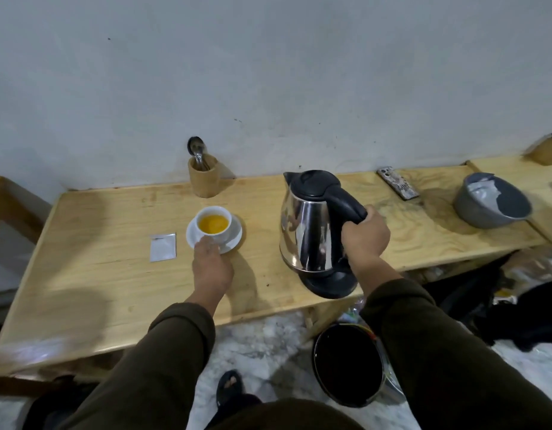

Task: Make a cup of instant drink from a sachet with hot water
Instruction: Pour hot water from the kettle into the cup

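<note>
Your right hand (365,234) is wrapped tight around the black handle of the kettle (311,225), fingers curled fully over the grip. The kettle stands upright on its black base (330,282), near the front edge of the wooden table (97,274), spout turned toward the wall.

Your left hand (211,263) reaches forward, palm down, fingers loosely extended. Its fingertips (208,242) touch the near rim of the white saucer (234,240); they press on it rather than close around it, and you grip nothing with this hand.

The cup (214,226) sits upright in the middle of the saucer, holding yellow-orange liquid to about half its depth. It stands left of the kettle, clearly apart from it.

The sachet (163,247) lies flat on the table just left of the saucer, not touching it. Whether it is torn open cannot be told.

Behind the cup, against the wall, a wooden holder (204,179) stands with spoons (196,150) upright in it. To the right of the kettle a phone (398,183) lies flat near the wall, and farther right a grey bowl (488,206) holds crumpled foil packets.
</note>
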Demonstrator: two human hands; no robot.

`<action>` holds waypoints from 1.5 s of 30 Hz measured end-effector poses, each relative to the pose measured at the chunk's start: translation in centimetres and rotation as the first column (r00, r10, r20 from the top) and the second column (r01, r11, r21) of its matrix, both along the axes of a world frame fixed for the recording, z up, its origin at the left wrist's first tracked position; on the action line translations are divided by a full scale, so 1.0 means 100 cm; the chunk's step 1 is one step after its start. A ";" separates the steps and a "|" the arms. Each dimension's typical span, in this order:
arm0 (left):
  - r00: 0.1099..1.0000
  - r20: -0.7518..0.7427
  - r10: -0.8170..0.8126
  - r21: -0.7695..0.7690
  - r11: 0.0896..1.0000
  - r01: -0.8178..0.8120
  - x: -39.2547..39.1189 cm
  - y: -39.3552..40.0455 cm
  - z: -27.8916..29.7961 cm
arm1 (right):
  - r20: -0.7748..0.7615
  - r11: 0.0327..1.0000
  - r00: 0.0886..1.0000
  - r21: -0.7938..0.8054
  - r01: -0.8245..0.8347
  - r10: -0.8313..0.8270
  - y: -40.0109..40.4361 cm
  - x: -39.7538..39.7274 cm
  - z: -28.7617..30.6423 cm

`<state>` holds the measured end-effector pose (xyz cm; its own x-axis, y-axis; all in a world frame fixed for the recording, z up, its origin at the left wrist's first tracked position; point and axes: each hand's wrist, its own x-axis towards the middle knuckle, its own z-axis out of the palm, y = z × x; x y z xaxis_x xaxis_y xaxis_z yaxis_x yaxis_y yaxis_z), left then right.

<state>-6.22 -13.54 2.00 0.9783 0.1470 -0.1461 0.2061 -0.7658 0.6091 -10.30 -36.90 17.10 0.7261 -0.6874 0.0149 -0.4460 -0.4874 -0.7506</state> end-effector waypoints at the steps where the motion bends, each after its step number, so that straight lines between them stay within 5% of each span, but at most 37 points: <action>1: 0.999 -0.036 -0.031 0.076 0.997 0.034 -0.003 -0.004 -0.002 | 0.020 0.999 0.999 0.026 0.032 -0.033 -0.004 -0.006 -0.001; 4: 0.984 -0.152 -0.091 0.207 0.971 0.122 -0.006 -0.016 -0.005 | 0.061 0.990 0.992 0.093 0.108 -0.114 -0.014 -0.021 -0.006; 14: 0.950 -0.296 -0.102 0.159 0.975 0.155 -0.001 -0.025 -0.012 | 0.060 0.934 0.953 0.225 0.278 -0.298 -0.037 -0.049 -0.027; 29: 0.944 -0.313 -0.107 0.154 0.975 0.162 0.003 -0.023 -0.025 | 0.092 0.902 0.944 0.336 0.269 -0.316 -0.031 -0.060 -0.036; 45: 0.952 -0.302 -0.054 0.167 0.980 0.109 0.007 -0.030 -0.023 | 0.086 0.955 0.978 0.248 0.166 -0.192 -0.038 -0.064 -0.044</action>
